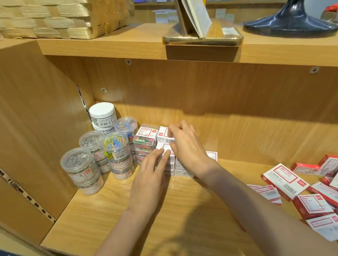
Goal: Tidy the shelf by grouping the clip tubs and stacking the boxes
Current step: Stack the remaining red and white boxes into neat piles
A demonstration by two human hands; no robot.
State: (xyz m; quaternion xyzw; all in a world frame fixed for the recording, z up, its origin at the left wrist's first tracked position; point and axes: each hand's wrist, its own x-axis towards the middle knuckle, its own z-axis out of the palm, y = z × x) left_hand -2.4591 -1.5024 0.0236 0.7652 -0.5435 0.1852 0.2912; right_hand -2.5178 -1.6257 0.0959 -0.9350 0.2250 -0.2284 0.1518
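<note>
Left of centre, clip tubs (102, 156): already bunched in the shelf corner, stacked two and three high; looks done.
Centre, box stack (168, 149): small white boxes piling up just beside the tubs; well under way, I'd say.
Left hand (149, 180): fingers straight and together, pressing the stack's near face.
Right hand (185, 145): fingers bent over the top box, thumb side hidden; steadying it, grip unclear.
Lower right, loose boxes (334, 195): a red-and-white heap, well apart from the stack; plenty left to do.
</note>
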